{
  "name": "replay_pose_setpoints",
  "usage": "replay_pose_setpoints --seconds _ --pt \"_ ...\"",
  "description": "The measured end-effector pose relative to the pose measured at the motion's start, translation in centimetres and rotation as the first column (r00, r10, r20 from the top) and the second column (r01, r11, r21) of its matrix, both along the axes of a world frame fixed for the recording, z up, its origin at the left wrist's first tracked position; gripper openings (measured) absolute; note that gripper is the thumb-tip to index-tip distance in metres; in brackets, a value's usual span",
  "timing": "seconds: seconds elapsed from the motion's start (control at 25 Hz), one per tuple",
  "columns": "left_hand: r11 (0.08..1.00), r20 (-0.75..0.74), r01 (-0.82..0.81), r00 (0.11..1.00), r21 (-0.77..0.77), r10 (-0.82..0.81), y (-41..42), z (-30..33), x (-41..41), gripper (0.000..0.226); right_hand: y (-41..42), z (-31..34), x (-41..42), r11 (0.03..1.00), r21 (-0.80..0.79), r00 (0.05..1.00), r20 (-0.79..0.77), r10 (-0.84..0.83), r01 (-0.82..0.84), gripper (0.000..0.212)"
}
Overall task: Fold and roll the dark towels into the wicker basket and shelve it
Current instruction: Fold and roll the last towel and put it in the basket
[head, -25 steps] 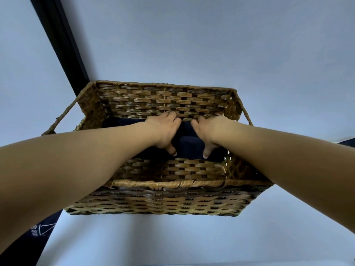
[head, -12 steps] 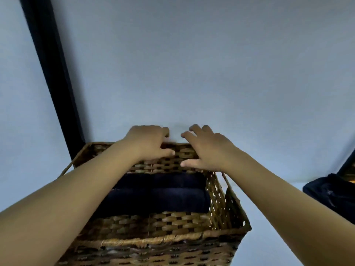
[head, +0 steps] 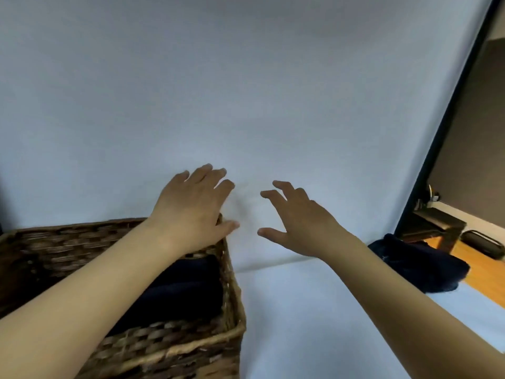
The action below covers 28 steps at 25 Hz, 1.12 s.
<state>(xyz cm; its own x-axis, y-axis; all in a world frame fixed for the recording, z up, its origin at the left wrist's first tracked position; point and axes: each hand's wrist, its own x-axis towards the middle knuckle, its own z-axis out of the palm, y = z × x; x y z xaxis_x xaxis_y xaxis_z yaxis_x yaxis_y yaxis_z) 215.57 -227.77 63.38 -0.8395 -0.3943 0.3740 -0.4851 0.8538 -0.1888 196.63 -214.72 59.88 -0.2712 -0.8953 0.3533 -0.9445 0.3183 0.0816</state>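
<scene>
The wicker basket [head: 175, 348] sits at the lower left on a white surface, with dark rolled towels [head: 185, 291] inside. My left hand [head: 194, 206] hovers over the basket's far right corner with its fingers spread, holding nothing. My right hand [head: 295, 220] is open in the air to the right of the basket, clear of it. A loose dark towel [head: 418, 266] lies bunched at the right edge of the white surface.
A white backdrop [head: 246, 91] fills the view behind the hands. A black vertical frame [head: 448, 124] borders it on the right. Beyond that are a wooden floor [head: 475, 272], a dark low bench [head: 437, 228] and a black oblong object [head: 483, 243].
Both hands have come out of the basket, off the towels, and risen above its far rim. The view has swung right, so the basket now sits at the lower left.
</scene>
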Motion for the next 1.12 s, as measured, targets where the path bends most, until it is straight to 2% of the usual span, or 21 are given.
replay_pose_setpoints --seconds 0.2,0.28,0.36,0.44,0.52,0.64,0.72,0.8,0.92,1.04,1.12 --pt "0.993 0.011 0.114 0.993 0.001 -0.114 8.5 -2.2 -8.8 0.068 9.0 -5.9 -10.1 0.993 0.06 0.986 0.122 -0.11 0.104 0.07" --pt "0.986 0.05 0.15 0.987 0.067 -0.154 12.0 -4.2 -14.1 0.065 12.7 -8.2 -14.8 0.986 0.074 0.977 0.143 -0.16 0.151 0.07" --pt "0.963 0.081 0.181 0.976 0.201 -0.201 14.7 -7.3 -19.5 0.064 15.7 -10.1 -19.0 0.973 0.085 0.958 0.175 -0.228 0.216 0.069" --pt "0.885 0.025 0.202 0.972 0.419 -0.234 16.8 -11.3 -24.5 0.063 18.4 -12.4 -22.7 0.943 0.132 0.927 0.183 -0.327 0.306 0.071" --pt "0.765 -0.042 0.206 0.973 0.611 -0.229 19.0 -15.3 -28.9 0.066 20.9 -14.9 -25.5 0.895 0.223 0.893 0.153 -0.424 0.386 0.077" --pt "0.663 -0.03 0.201 0.965 0.721 -0.26 21.6 -20.3 -33.3 0.077 23.8 -18.5 -27.2 0.892 0.244 0.909 0.083 -0.409 0.38 0.079" --pt "0.717 0.006 0.194 0.964 0.67 -0.267 21.9 -22.7 -34.7 0.071 24.5 -19.1 -27.6 0.929 0.12 0.926 0.109 -0.362 0.35 0.071" --pt "0.818 0.033 0.17 0.974 0.549 -0.224 21.4 -23.7 -35.4 0.052 25.1 -19.1 -28.1 0.928 0.038 0.92 0.122 -0.373 0.371 0.064" --pt "0.857 -0.039 0.183 0.982 0.481 -0.187 20.9 -23.9 -35.3 0.02 26.5 -18.9 -29.3 0.841 -0.074 0.833 0.207 -0.512 0.536 0.054" --pt "0.883 -0.004 0.167 0.983 0.439 -0.184 19.9 -23.5 -33.7 0.017 27.0 -18.2 -30.5 0.745 -0.056 0.704 0.379 -0.6 0.665 0.057" --pt "0.921 0.075 0.087 0.989 0.379 -0.125 18.4 -23.0 -31.4 0.018 26.7 -17.6 -30.9 0.74 -0.095 0.673 0.503 -0.542 0.666 0.046"
